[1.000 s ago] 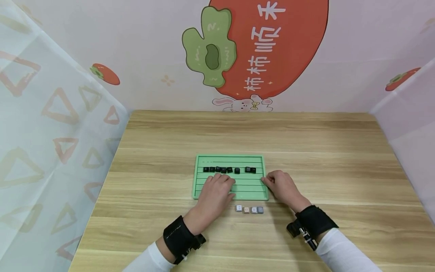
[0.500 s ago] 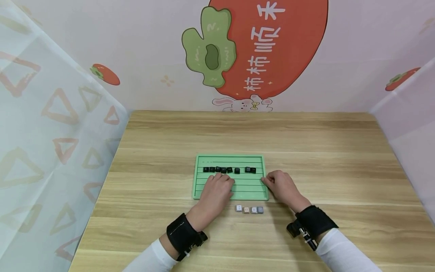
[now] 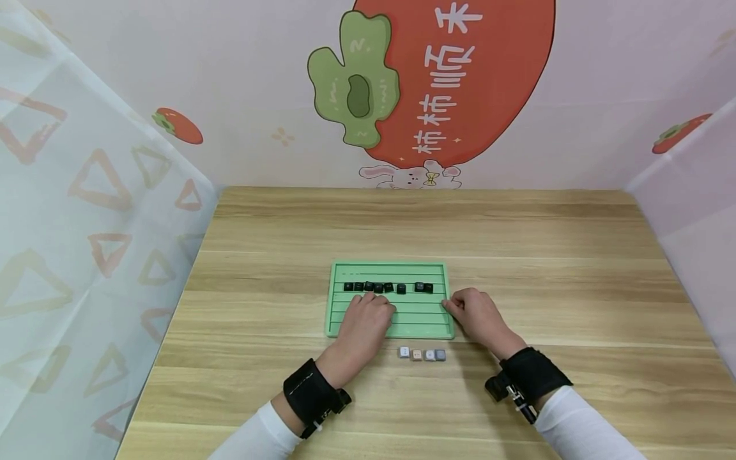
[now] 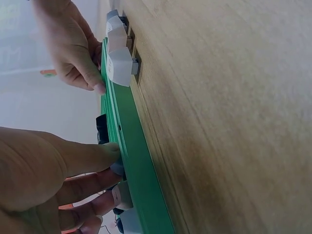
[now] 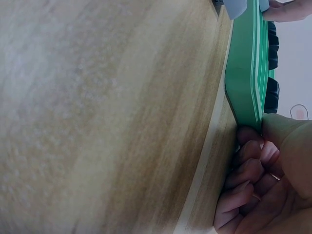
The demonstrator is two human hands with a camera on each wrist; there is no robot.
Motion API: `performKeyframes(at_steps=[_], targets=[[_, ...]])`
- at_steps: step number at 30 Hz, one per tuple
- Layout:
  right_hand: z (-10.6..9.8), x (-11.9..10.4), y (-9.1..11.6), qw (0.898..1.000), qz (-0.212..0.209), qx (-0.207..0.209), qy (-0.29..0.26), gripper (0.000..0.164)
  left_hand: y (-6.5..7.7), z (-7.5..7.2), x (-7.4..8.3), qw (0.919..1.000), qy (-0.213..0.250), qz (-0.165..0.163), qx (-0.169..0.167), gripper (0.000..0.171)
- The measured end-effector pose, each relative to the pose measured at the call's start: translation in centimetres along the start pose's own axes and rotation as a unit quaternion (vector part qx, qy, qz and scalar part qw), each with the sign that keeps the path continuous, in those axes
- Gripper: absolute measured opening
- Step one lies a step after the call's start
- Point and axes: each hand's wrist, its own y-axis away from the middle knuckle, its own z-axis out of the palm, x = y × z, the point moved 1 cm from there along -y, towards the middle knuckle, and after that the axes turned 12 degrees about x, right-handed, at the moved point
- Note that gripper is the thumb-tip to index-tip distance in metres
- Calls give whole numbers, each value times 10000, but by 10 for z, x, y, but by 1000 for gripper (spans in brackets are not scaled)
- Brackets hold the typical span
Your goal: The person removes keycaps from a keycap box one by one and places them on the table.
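Observation:
A green ridged tray (image 3: 420, 329) lies on the table, with a row of black keycaps (image 3: 401, 289) along one of its upper ridges. My left hand (image 3: 363, 322) is over the tray's left part. Between its thumb and index finger it pinches a grey keycap (image 4: 117, 167), low in the tray. Pale keycaps (image 4: 123, 195) sit beside that one under the fingers, hidden from the head view. At the tray's right edge my right hand (image 3: 480, 319) grips the rim, thumb (image 5: 278, 127) on top and the other fingers curled beside it.
In front of the tray, on the wooden table (image 3: 517, 243), stands a short row of white, beige and grey keycaps (image 3: 416, 355). A printed cloth (image 3: 259, 96) hangs behind the table and along its sides.
My left hand has shifted very slightly, and its thumb has drawn in under the fingers, out of the head view. The right hand, tray and visible keycaps stay where they were.

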Motion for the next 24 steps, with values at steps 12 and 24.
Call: performKeyframes(at_steps=[12,24], targets=[[-2,-1,1,10000,-48,16,-26,40,-1,0,1,9999,-128,71,17,26],[-2,0,1,10000,13,-32,-24,41,-3,-2,1,9995,17,42,303,20]])
